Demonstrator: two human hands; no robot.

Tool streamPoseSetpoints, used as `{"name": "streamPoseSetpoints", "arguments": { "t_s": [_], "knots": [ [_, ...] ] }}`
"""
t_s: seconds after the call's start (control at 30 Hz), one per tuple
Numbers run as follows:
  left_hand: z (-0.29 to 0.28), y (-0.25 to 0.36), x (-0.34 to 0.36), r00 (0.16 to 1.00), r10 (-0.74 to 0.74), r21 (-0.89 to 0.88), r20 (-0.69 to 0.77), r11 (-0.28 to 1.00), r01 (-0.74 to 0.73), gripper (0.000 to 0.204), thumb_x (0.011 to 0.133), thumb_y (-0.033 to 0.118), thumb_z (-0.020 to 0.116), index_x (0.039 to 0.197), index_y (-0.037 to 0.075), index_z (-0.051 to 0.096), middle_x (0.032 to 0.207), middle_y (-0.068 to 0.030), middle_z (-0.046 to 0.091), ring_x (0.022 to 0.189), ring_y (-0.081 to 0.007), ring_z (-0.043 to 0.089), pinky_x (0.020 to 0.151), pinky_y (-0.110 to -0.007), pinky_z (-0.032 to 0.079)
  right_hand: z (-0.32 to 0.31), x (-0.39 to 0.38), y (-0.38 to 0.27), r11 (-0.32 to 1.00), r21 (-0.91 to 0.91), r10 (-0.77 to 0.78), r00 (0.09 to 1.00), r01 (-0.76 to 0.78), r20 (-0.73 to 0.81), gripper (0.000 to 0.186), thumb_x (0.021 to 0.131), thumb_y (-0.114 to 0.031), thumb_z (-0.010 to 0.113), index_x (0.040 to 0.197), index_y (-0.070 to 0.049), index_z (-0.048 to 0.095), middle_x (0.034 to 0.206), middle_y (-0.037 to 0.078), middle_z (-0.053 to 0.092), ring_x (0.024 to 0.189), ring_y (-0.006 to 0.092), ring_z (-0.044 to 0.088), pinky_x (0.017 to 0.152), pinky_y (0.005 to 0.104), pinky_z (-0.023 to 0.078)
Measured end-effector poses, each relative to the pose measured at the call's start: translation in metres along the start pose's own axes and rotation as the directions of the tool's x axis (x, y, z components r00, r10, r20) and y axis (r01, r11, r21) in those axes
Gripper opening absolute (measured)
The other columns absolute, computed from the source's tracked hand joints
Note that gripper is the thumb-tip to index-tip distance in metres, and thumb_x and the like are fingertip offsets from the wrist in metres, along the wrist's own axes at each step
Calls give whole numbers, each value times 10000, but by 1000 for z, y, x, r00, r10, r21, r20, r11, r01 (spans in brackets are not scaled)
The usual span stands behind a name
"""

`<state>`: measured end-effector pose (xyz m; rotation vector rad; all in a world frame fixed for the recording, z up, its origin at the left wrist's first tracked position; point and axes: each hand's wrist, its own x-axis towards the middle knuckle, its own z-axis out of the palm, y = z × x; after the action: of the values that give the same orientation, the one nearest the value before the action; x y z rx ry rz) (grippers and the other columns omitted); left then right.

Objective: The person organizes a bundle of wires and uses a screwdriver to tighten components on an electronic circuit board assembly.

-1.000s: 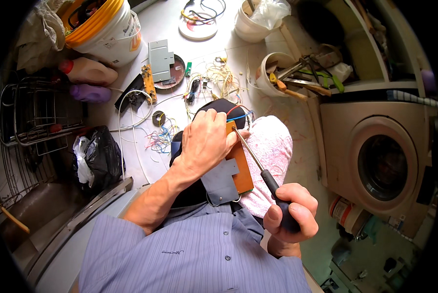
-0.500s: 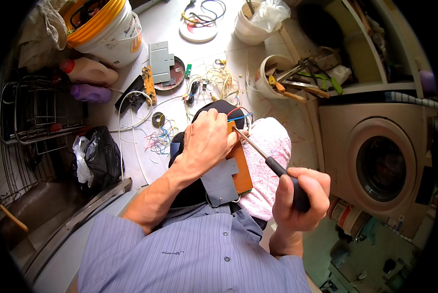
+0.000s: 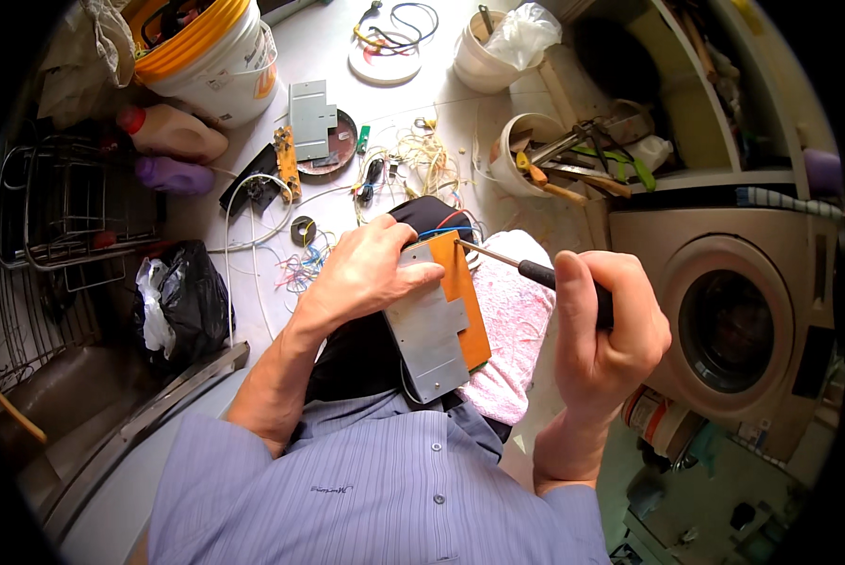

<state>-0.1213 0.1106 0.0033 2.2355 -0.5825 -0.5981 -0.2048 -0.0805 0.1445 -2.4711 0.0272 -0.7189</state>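
An orange circuit board [image 3: 475, 325] with a grey metal plate [image 3: 425, 325] against it rests on my lap. My left hand [image 3: 371, 268] grips the assembly by its upper left edge, thumb lying over the plate. In my right hand [image 3: 611, 330] is a screwdriver [image 3: 536, 273] with a black handle. Its tip touches the board near the top corner; I cannot make out what lies under it. Red and blue wires [image 3: 453, 227] come off the board's top end. A pink towel [image 3: 512, 306] drapes over my right thigh.
Tangled wires [image 3: 429, 160], a metal sheet [image 3: 311, 118] and loose parts lie on the floor ahead. A bucket of tools [image 3: 521, 155] stands at the right, near a washing machine [image 3: 653, 311]. Left are bottles [image 3: 173, 139], a wire rack [image 3: 74, 212] and a black bag [image 3: 192, 297].
My left hand has shifted left on the assembly, uncovering more of the plate and board. My right hand has moved right and up, so the screwdriver lies flatter, its tip still at the board's top.
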Motion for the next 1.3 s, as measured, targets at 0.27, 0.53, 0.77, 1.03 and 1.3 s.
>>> {"name": "streamPoseSetpoints", "arguments": {
  "t_s": [0.27,0.53,0.77,1.03,1.3],
  "knots": [
    [-1,3,1,987,-111,-377,118,914,148,396,824,260,735,1116,-7,705,942,-76,651,938,-191,627,852,-325,515,-32,8,6,996,-63,74,981,-63,181,135,822,-8,801,855,11,671,682,56,607,602,81,555,545,223,421],
    [10,2,5,974,-56,-744,219,636,203,269,775,48,710,1020,-12,615,943,-13,630,823,-60,548,725,-231,455,-57,-28,23,988,5,-155,985,155,72,219,727,35,845,878,17,687,718,126,668,607,232,653,541,305,499],
    [16,21,-1,993,-31,-596,113,798,93,230,759,73,693,962,5,609,903,-6,615,836,-82,555,758,-251,476,-84,-108,58,911,51,378,876,-410,299,256,827,-8,781,1078,9,732,774,97,657,640,166,583,602,280,460],
    [18,56,-31,990,69,-387,-125,915,-112,319,790,87,660,1071,-60,620,936,-149,689,864,-173,649,811,-306,519,-92,-127,62,953,56,266,910,-298,317,289,829,11,739,1118,16,719,736,82,603,614,175,542,568,298,420],
    [26,68,-33,957,182,-256,-225,937,-239,288,779,65,643,1039,-55,611,916,-176,645,814,-260,654,784,-334,520,-87,-154,89,961,112,216,939,-253,268,300,847,8,743,1145,27,711,749,92,599,611,186,541,564,303,425]
  ]
}}
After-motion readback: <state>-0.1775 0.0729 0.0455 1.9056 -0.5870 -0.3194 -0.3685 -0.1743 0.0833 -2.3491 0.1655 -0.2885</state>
